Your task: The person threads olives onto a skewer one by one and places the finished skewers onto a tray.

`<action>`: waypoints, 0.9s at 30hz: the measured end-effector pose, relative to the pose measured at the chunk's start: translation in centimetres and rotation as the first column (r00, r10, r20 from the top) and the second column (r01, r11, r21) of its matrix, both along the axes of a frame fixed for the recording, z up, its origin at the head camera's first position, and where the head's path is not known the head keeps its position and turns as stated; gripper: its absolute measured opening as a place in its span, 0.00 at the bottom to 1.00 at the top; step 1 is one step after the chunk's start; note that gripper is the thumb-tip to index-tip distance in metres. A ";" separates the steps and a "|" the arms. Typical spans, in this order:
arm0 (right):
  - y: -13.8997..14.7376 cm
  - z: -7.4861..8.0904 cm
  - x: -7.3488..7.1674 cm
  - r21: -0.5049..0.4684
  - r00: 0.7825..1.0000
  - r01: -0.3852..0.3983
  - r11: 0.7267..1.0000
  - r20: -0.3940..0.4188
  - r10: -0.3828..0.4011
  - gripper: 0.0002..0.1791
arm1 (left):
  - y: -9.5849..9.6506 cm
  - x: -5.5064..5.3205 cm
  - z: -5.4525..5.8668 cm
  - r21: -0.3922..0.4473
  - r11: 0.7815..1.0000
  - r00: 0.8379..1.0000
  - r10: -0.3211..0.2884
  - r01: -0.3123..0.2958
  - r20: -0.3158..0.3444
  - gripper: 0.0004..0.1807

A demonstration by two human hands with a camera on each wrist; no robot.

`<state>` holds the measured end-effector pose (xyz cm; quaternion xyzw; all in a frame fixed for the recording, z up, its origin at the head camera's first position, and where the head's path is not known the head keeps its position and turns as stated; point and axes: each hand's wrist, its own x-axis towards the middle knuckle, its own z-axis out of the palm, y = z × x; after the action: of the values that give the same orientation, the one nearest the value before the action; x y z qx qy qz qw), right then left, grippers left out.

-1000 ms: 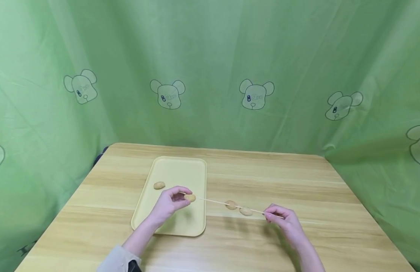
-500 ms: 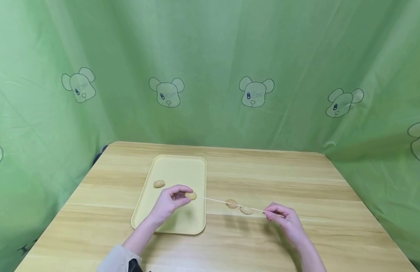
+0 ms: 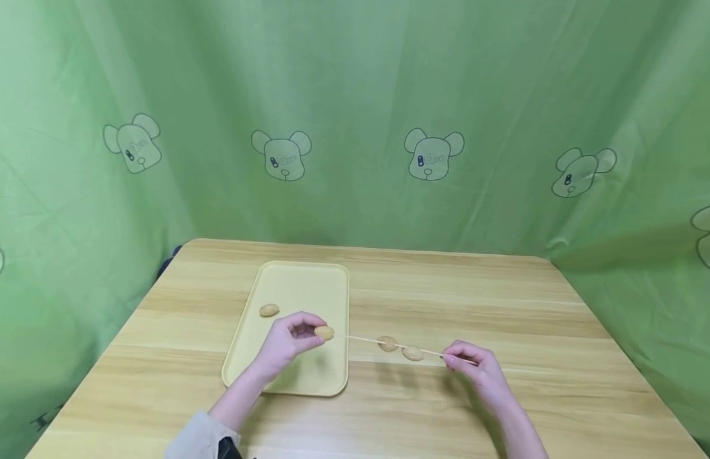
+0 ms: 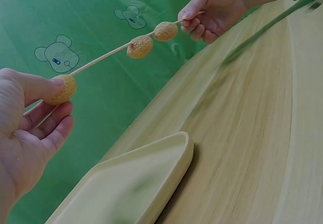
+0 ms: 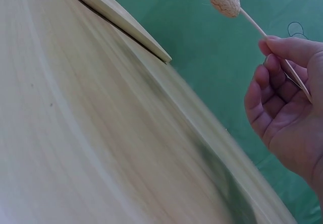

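By the left hand (image 3: 290, 339) a tan nugget (image 3: 324, 333) is pinched; by the right hand (image 3: 478, 368), a skewer (image 3: 363, 339), crossing above the right edge of the tray (image 3: 309, 287). Curtain lettering (image 3: 285, 160) cannot be read.

A pale wood-grain tabletop (image 3: 475, 306) with rounded far corners is enclosed from 9 o'clock through 12 to 3 by a green curtain (image 3: 355, 76), its soft folds printed with outlined cartoon animal heads (image 3: 429, 158). At 10 o'clock a dark object (image 3: 164, 266), too little exposed to be named, is partly hidden beyond the tabletop's edge. A whitish sheen is cast on the wood toward 6 o'clock, and the curtain is lit palest at 10.
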<state>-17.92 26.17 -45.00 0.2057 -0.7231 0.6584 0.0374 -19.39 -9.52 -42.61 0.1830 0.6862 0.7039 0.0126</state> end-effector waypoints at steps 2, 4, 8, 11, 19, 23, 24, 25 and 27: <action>-0.1 0.0 0.0 -0.010 1.000 0.003 1.000 0.009 -0.003 0.03 | 0.0 0.0 -0.1 0.003 1.000 1.000 -0.004 0.004 -0.011 0.17; -0.2 0.0 -0.1 -0.018 1.000 0.010 1.000 0.017 -0.010 0.03 | 0.0 -0.1 -0.2 0.008 1.000 1.000 -0.003 0.003 -0.017 0.16; -0.5 -0.1 -0.1 -0.020 1.000 0.014 1.000 0.012 -0.014 0.03 | 0.0 -0.1 -0.3 0.006 1.000 1.000 0.009 -0.009 -0.024 0.16; -0.8 -0.2 -0.2 -0.024 1.000 0.012 1.000 0.000 -0.012 0.04 | -0.1 0.0 -0.4 0.004 1.000 1.000 0.011 -0.011 -0.022 0.16; -0.9 -0.3 -0.1 0.005 1.000 -0.020 1.000 -0.012 0.020 0.04 | -0.4 0.0 -0.7 -0.016 1.000 1.000 0.011 -0.012 -0.021 0.17; -0.8 -0.3 0.0 0.004 0.998 -0.053 0.999 -0.017 0.053 0.03 | -0.4 -0.1 -0.9 -0.029 1.000 1.000 -0.011 0.011 -0.011 0.17; -0.7 -0.2 0.0 0.004 0.998 -0.055 0.998 -0.023 0.055 0.02 | -0.4 -0.2 -0.9 -0.030 0.999 1.000 -0.018 0.018 -0.013 0.17; -0.7 -0.2 -0.1 0.004 0.998 -0.061 0.998 -0.030 0.061 0.02 | -0.4 -0.2 -0.9 -0.029 0.999 1.000 -0.023 0.022 -0.016 0.17; -0.7 -0.1 -0.2 0.006 0.997 -0.069 0.998 -0.038 0.070 0.03 | -0.4 -0.2 -0.7 -0.030 0.999 1.000 -0.024 0.024 -0.019 0.17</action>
<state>-18.13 25.44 -45.13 0.2434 -0.7162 0.6535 0.0278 -19.59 -9.92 -43.33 0.1976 0.6944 0.6918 0.0172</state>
